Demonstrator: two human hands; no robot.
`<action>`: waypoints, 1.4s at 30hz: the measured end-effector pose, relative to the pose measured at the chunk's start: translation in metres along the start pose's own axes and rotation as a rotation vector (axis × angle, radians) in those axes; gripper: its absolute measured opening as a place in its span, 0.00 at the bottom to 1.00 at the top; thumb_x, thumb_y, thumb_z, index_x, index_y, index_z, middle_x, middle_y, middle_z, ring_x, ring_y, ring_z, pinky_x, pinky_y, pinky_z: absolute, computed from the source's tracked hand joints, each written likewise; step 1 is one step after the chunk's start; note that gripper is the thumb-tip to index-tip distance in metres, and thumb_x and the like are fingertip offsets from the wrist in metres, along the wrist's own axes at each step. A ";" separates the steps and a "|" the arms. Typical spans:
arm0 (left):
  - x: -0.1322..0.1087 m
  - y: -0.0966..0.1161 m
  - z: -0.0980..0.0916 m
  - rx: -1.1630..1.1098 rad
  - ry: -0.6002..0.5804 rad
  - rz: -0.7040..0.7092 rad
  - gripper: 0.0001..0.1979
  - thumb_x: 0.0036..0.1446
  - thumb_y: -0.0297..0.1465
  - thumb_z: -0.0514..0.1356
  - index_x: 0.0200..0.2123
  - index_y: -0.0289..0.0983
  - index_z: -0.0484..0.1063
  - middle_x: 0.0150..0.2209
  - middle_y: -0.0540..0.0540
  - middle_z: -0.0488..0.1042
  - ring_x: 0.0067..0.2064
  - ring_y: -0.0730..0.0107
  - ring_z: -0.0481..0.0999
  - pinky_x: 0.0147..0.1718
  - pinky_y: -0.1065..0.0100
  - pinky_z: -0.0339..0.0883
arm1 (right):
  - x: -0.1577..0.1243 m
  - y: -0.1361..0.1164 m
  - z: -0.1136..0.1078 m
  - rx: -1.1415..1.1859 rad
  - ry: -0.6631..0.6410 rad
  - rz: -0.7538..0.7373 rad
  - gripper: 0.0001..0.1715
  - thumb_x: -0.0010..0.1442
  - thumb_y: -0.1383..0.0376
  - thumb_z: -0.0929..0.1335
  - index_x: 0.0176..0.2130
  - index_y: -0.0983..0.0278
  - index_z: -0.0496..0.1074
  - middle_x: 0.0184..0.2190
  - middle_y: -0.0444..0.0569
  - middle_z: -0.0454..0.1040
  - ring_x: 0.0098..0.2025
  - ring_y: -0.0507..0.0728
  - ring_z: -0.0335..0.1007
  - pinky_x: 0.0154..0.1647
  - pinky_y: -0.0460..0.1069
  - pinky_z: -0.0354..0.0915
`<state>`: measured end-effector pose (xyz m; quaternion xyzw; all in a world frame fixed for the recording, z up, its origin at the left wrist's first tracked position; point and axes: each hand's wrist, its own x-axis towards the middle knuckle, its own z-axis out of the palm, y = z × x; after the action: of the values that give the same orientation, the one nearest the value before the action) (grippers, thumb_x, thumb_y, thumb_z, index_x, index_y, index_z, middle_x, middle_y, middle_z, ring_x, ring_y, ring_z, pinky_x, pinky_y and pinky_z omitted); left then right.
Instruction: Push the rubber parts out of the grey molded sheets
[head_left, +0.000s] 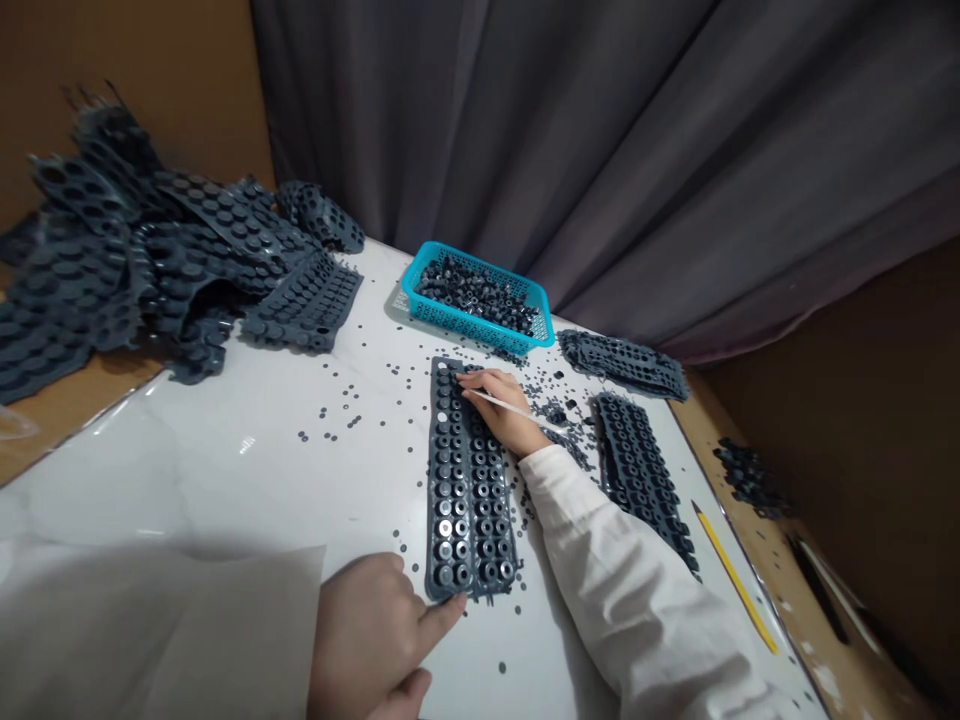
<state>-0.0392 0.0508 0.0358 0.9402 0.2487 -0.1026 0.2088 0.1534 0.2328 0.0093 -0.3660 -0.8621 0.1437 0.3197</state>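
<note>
A dark rubber sheet [451,470] studded with rows of round, ring-shaped pieces lies lengthwise before me on the white tabletop. Its near edge is touched by the outstretched index finger of my left hand [382,625], which holds nothing; thumb and index finger are apart. Over the far end of the sheet is my right hand [504,405], fingers pinched around a thin white stick [499,403]. The stick's tip is at the upper rows, where the fingers partly hide it. Two round spots in the left rows show white.
A turquoise basket [480,330] full of small dark pieces stands at the back. Tangled rubber sheets [187,240] are heaped at left. More sheets [645,480] and a yellow craft knife or pencil-like tool [735,578] lie at right. Tiny dark discs [341,405] litter the table.
</note>
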 end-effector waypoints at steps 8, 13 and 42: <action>0.000 0.001 0.000 -0.007 -0.018 -0.028 0.34 0.51 0.31 0.58 0.61 0.32 0.56 0.33 0.38 0.77 0.33 0.52 0.77 0.37 0.49 0.70 | 0.018 0.012 -0.002 -0.132 0.143 0.054 0.09 0.64 0.62 0.63 0.38 0.60 0.72 0.42 0.50 0.78 0.43 0.60 0.72 0.46 0.56 0.65; 0.000 0.001 -0.003 -0.015 -0.019 -0.016 0.33 0.50 0.31 0.59 0.60 0.31 0.57 0.31 0.39 0.77 0.31 0.53 0.76 0.35 0.51 0.70 | 0.011 0.009 0.001 0.141 0.121 0.041 0.09 0.62 0.59 0.65 0.38 0.61 0.72 0.42 0.52 0.78 0.47 0.58 0.73 0.49 0.55 0.67; 0.000 0.000 -0.002 0.026 0.012 -0.004 0.33 0.49 0.31 0.59 0.59 0.32 0.58 0.31 0.41 0.78 0.30 0.55 0.76 0.32 0.55 0.70 | 0.018 0.016 0.002 0.218 0.074 0.080 0.10 0.61 0.58 0.66 0.36 0.62 0.72 0.42 0.53 0.77 0.48 0.59 0.73 0.50 0.54 0.66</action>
<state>-0.0389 0.0523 0.0377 0.9430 0.2504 -0.1003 0.1949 0.1517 0.2571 0.0083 -0.3684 -0.8137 0.2355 0.3831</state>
